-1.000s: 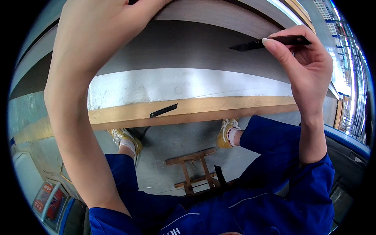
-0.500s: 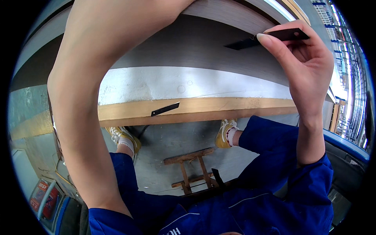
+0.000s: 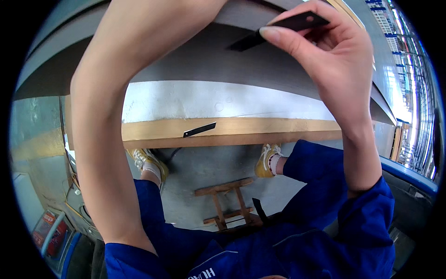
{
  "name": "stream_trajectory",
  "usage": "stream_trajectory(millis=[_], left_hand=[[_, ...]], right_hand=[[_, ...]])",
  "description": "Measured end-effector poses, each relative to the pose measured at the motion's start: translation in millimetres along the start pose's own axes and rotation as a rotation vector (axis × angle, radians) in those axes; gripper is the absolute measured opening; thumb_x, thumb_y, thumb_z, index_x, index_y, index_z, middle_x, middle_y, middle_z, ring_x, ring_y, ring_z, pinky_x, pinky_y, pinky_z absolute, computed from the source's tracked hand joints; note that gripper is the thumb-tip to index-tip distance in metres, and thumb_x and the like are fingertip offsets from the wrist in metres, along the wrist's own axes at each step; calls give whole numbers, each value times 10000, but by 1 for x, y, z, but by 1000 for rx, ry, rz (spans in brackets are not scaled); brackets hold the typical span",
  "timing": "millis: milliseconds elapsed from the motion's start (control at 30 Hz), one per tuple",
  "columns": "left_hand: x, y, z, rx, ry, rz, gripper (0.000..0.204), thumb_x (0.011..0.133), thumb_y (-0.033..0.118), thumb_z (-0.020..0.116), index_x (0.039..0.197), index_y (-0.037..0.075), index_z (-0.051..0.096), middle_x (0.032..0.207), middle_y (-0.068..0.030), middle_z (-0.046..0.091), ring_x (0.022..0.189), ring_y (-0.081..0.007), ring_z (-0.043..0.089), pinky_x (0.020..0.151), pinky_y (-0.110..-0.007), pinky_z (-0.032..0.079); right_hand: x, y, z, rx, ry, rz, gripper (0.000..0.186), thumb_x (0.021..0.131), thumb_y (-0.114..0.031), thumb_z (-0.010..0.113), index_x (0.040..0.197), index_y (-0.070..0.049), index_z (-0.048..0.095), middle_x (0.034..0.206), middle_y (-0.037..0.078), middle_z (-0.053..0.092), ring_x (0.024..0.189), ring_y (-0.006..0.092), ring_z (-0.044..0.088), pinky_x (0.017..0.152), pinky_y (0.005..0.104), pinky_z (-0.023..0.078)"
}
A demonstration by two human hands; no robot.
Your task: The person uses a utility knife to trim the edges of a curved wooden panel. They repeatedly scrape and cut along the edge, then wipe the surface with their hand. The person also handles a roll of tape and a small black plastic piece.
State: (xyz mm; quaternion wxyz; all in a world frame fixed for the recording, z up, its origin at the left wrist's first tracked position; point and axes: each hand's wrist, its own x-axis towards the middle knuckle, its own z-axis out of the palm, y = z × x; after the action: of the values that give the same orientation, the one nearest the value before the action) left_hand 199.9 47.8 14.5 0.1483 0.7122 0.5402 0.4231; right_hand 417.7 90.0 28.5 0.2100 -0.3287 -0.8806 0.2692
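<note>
My right hand is raised over a dark grey panel, pinching a black cutter blade between thumb and fingers. A small hole shows at the blade's right end, and its other end points left and down toward the panel. My left forearm reaches up across the left side; the hand itself lies beyond the top edge. A second cutter blade, black with a bright edge, rests at a slant on the near wooden edge of the bench.
A white surface lies between the panel and the wooden edge. Below, my feet in yellow shoes flank a wooden frame on the grey floor. Cables hang at the left. Racks with blue parts stand far right.
My right hand has moved left and farther up over the panel, carrying the blade. The left arm has shifted slightly right. The blade on the wooden edge stays where it lay.
</note>
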Motion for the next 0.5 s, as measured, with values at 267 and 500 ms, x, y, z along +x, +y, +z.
stream_trajectory(millis=[267, 500], left_hand=[[1, 10, 50, 470, -52, 392, 707, 646, 311, 845, 1269, 91, 594, 1135, -68, 631, 1029, -242, 600, 920, -357, 456], [21, 39, 104, 269, -46, 347, 403, 746, 164, 767, 1138, 90, 708, 1195, -54, 672, 1039, -256, 620, 894, -359, 505]], right_hand=[[-109, 28, 0, 17, -95, -38, 93, 736, 6, 752, 768, -26, 670, 734, 74, 614, 697, 208, 604, 608, 314, 474], [-160, 39, 26, 162, -121, -128, 96, 748, -44, 713, 791, -45, 627, 781, 90, 614, 784, 277, 619, 737, 380, 506]])
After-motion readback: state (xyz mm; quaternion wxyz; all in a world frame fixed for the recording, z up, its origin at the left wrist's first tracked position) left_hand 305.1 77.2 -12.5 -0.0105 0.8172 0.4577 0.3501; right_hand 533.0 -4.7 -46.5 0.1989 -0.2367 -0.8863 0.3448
